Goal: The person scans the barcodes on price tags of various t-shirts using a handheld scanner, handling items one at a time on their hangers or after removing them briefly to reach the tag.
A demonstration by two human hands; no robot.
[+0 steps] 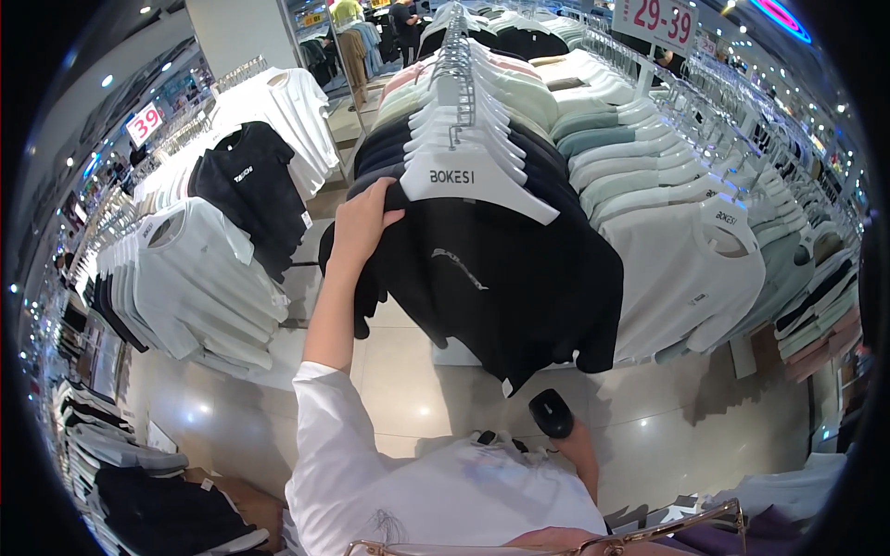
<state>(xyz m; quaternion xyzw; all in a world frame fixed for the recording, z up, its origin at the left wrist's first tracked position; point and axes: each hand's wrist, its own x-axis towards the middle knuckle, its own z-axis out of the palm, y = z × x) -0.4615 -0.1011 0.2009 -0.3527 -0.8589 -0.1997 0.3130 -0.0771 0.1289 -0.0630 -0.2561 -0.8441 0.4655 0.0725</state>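
At the near end of a packed rail, a black shirt (533,278) is held by its left shoulder in the left hand (364,222). Grip narrow: cloth is pinched at the end of a white hanger (482,185), thumb laid on the front, fingers over the top. The shirt is spread to the right of the grip and below it, hem hanging unevenly.

Below and right of that grip, a black handheld device (552,413) is held in the right hand (577,443); most of those fingers are hidden by it, so finger closure can't be made out in detail.

Just beyond the left grip, dark shirts (538,153) are crowded on the same rail, partly covered by the held one. Metal hanger hooks (456,60) are lined up farther off. To the left, past a gap, white shirts (199,287) and a dark printed shirt (246,190) are hung. Well to the right, a white shirt (681,278) is partly overlapped by the black one. Tiled floor (394,408) is seen below the grip. Across the lower edge, the view is blocked by a glasses frame (649,531).
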